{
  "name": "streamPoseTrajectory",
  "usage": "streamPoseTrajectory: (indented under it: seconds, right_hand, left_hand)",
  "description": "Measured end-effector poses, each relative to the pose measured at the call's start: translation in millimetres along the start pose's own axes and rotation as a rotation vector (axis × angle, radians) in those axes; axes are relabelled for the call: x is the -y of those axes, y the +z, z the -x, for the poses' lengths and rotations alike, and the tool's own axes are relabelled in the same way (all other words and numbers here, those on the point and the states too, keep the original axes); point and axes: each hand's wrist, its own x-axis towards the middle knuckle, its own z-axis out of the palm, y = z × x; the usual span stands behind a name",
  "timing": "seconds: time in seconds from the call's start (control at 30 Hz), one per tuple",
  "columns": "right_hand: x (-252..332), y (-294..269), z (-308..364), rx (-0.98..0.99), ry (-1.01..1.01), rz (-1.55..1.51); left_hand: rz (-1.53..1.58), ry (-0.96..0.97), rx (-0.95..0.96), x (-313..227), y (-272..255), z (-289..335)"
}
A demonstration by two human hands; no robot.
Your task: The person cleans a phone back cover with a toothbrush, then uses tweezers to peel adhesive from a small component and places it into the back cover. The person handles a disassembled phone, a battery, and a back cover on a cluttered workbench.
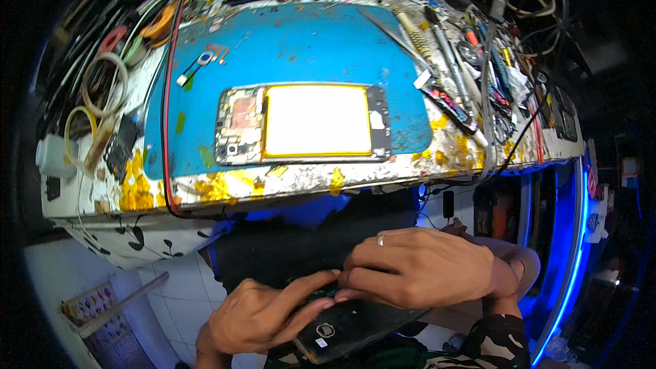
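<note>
A black phone back cover with a round camera ring near its left end lies slanted low in front of me, over my lap. My left hand comes in from the left, its thumb and forefinger closed together above the cover's far edge. From the right reaches my right hand, a ring on one finger; its fingers are curled and pinched against the left fingertips. What is between the fingertips is too small and covered to make out. On the bench, an opened phone shows its circuit board and a bright white battery edged in yellow.
Beneath the opened phone lies a blue work mat, with a small camera part and flex cable on it. Tape rolls crowd the left side. Tweezers, pens and tools cover the right. A red-black cable crosses the mat's left part.
</note>
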Motion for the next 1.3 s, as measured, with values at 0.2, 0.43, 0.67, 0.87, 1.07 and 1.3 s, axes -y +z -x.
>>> streamPoseTrajectory:
  seconds: [0.2, 0.43, 0.67, 0.87, 1.07, 1.3]
  right_hand:
    - [-17.1, -16.9, 6.8, -0.329, 0.121, -0.085]
    - [-63.9, -61.9, 28.1, -0.851, 0.509, 0.521]
    - [-97.5, -77.0, 29.6, -0.635, 0.889, 0.824]
    - [-100.8, -81.6, 22.7, -0.563, 0.906, 0.860]
    - [-115.0, -82.5, 24.5, -0.738, 0.820, 0.851]
    - [-86.5, -82.2, 26.1, -1.065, 0.530, 0.535]
  left_hand:
    - [-0.088, -0.216, -0.301, -5.7, 15.0, 10.2]
    - [-0.168, -0.165, -0.609, 4.9, 10.3, 10.6]
    - [-0.267, -0.123, -0.693, -5.7, 4.5, -11.4]
    - [-0.116, -0.178, -0.714, -5.4, -3.0, -30.9]
    - [-0.047, -0.169, -0.709, -9.2, -2.9, -42.8]
    - [-0.090, -0.112, -0.669, -10.9, 0.4, -49.4]
